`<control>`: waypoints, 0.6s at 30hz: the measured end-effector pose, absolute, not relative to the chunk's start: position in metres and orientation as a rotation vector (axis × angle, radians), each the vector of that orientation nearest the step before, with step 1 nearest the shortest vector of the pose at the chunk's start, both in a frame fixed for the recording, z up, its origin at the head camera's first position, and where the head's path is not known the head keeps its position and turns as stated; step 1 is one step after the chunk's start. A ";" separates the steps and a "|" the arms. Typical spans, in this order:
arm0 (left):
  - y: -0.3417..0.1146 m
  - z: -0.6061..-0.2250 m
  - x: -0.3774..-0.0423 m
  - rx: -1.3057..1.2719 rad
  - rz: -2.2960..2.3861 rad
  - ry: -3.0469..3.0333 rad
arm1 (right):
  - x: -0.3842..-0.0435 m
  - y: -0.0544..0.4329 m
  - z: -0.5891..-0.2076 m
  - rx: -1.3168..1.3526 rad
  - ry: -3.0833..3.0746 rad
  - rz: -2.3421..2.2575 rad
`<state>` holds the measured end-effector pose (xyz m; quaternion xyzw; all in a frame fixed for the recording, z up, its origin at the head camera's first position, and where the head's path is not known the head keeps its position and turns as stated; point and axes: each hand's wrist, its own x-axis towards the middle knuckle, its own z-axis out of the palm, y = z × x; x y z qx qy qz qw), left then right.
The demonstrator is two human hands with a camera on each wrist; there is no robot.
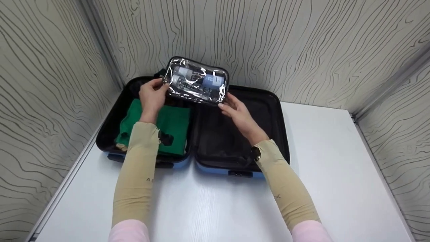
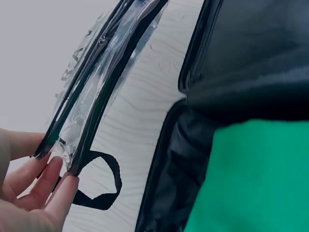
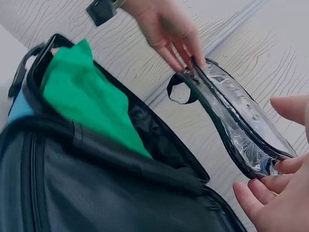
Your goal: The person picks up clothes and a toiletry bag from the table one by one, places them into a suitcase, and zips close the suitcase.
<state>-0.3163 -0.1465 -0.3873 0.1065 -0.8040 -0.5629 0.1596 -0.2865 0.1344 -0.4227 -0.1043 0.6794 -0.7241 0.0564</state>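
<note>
A clear toiletry pouch (image 1: 196,80) with black edging and printed letters is held up over the back of an open suitcase (image 1: 235,134). My left hand (image 1: 153,95) grips its left end, where a black strap loop (image 2: 113,181) hangs, seen in the left wrist view. At the lower right corner, my right hand (image 1: 240,114) holds the pouch with thumb and fingers. Small items, one blue and white, show through the plastic. Folded green cloth (image 1: 173,127) lies in the suitcase's left half, below my left hand.
The suitcase has a black lining and blue shell, and its right half (image 1: 265,131) lies flat beside the left. It stands on a white table (image 1: 322,161). Wavy-lined panels (image 1: 268,43) rise behind and at both sides.
</note>
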 end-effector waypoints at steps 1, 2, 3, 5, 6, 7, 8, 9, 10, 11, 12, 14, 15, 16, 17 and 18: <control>-0.149 -0.389 -0.317 0.323 -1.616 -2.284 | -0.287 0.130 -0.424 -0.306 2.025 -2.224; -0.153 -0.390 -0.317 0.343 -1.624 -2.271 | -0.288 0.125 -0.426 -0.294 1.989 -2.248; -0.157 -0.391 -0.318 0.361 -1.631 -2.261 | -0.288 0.120 -0.427 -0.281 1.957 -2.263; -0.165 -0.393 -0.319 0.405 -1.639 -2.245 | -0.289 0.111 -0.430 -0.268 1.908 -2.271; -0.169 -0.394 -0.320 0.427 -1.644 -2.236 | -0.290 0.106 -0.431 -0.267 1.889 -2.273; -0.172 -0.395 -0.320 0.446 -1.644 -2.227 | -0.290 0.102 -0.431 -0.268 1.879 -2.266; -0.176 -0.396 -0.321 0.461 -1.639 -2.219 | -0.291 0.099 -0.431 -0.274 1.875 -2.256; -0.179 -0.397 -0.321 0.472 -1.634 -2.208 | -0.292 0.096 -0.431 -0.282 1.871 -2.247; -0.183 -0.398 -0.321 0.482 -1.633 -2.198 | -0.293 0.093 -0.430 -0.292 1.874 -2.233; -0.185 -0.399 -0.321 0.492 -1.634 -2.187 | -0.294 0.091 -0.430 -0.296 1.878 -2.222; -0.188 -0.400 -0.322 0.501 -1.627 -2.180 | -0.294 0.089 -0.429 -0.297 1.892 -2.203; -0.192 -0.401 -0.322 0.519 -1.624 -2.159 | -0.295 0.085 -0.427 -0.294 1.904 -2.169; -0.193 -0.402 -0.322 0.529 -1.626 -2.143 | -0.296 0.082 -0.426 -0.286 1.905 -2.152; -0.195 -0.403 -0.323 0.542 -1.625 -2.131 | -0.296 0.080 -0.426 -0.279 1.902 -2.137; -0.196 -0.404 -0.323 0.559 -1.625 -2.116 | -0.296 0.077 -0.425 -0.274 1.893 -2.124; -0.196 -0.405 -0.324 0.577 -1.625 -2.100 | -0.295 0.075 -0.425 -0.269 1.878 -2.116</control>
